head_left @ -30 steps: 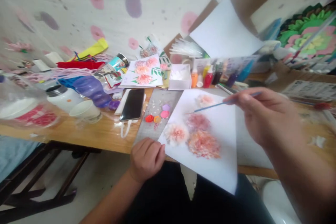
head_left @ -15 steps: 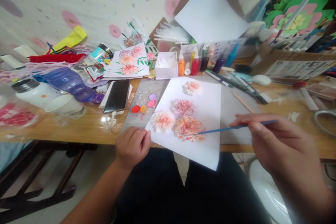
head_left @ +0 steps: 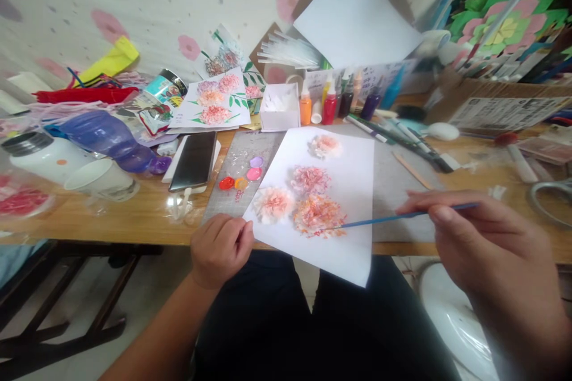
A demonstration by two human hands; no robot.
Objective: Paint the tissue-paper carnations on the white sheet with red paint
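My right hand pinches a thin blue paintbrush between thumb and fingers. The brush tip touches the lower edge of an orange-red textured flower on a sheet of white paper. Around it on the sheet are a pink-purple flower, a pale peach flower and another peach one near the top. My left hand is curled into a loose fist at the table edge, its thumb at the paper's left corner. Nothing shows inside that fist.
Left of the paper, dabs of red, orange, pink and purple paint lie on a grey mat. A phone, a paper cup and bottles stand farther left. Paint bottles, a white box and a flower picture line the back.
The camera view has shifted slightly. My right hand and the brush have moved slightly right relative to the flower, with the tip still at its lower edge. My left hand stays curled by the paper.
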